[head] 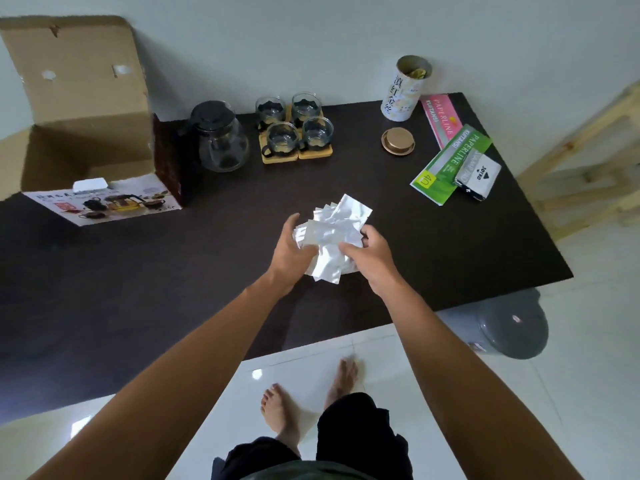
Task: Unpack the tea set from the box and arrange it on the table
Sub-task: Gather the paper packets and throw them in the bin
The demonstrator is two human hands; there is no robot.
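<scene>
both hands on a fan of foil sachets [332, 237] over mid bench [138, 289].
sachets look thin, light, slick and crinkly, so they'd likely slide apart; best squared up and pinched by the edges. left hand [292, 249] curls under the stack's left side, right hand [369, 252] pinches the right edge. glass pot [221, 138] with black lid and four glass cups [294, 124] on coasters stand at the back, already out; fragile, take by handles. box [86, 140] open at left, a white block [89, 184] at its front edge, inside otherwise in shadow. open tin [405, 88] shows something yellowish inside, its lid [398, 141] lying beside it.
</scene>
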